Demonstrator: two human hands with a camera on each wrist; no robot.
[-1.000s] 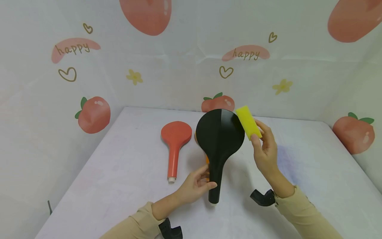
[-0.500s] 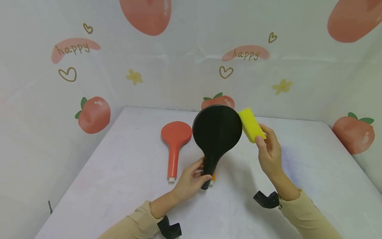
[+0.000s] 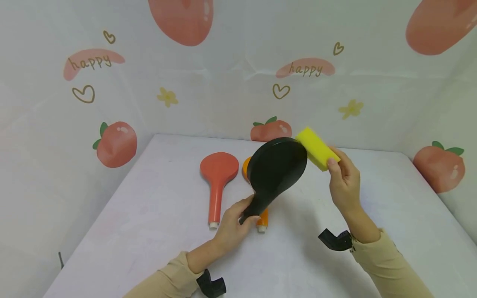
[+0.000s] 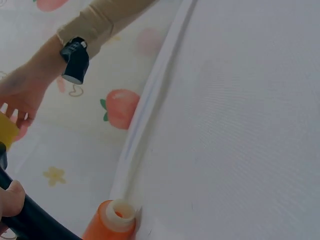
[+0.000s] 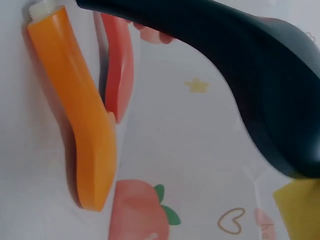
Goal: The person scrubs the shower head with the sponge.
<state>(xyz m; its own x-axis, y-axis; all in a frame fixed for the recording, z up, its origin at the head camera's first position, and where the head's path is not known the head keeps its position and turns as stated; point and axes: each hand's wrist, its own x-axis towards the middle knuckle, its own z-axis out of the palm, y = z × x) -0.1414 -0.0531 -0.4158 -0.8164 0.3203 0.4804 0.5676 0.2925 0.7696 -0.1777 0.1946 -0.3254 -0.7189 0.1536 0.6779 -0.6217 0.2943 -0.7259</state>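
In the head view my left hand (image 3: pixel 235 223) grips the handle of a black shower head (image 3: pixel 277 167), held tilted above the table with its round head up and to the right. My right hand (image 3: pixel 344 178) pinches a yellow sponge (image 3: pixel 316 149) by its lower end. The sponge's upper end touches the rim of the black head; in the right wrist view the sponge (image 5: pixel 300 207) shows just under that head (image 5: pixel 270 95). Partly hidden beneath the black one, an orange shower head (image 3: pixel 263 218) lies on the table. The left fingers are mostly hidden behind the handle.
A red shower head (image 3: pixel 218 178) with a white threaded end lies left of the orange one. All of it is on a white-covered table (image 3: pixel 149 231). A fruit-printed cloth (image 3: pixel 223 82) hangs behind and at the sides.
The black shower head has tilted further, its handle end swinging left and up, uncovering more of the orange one. The right hand and sponge have shifted right and turned along its rim.
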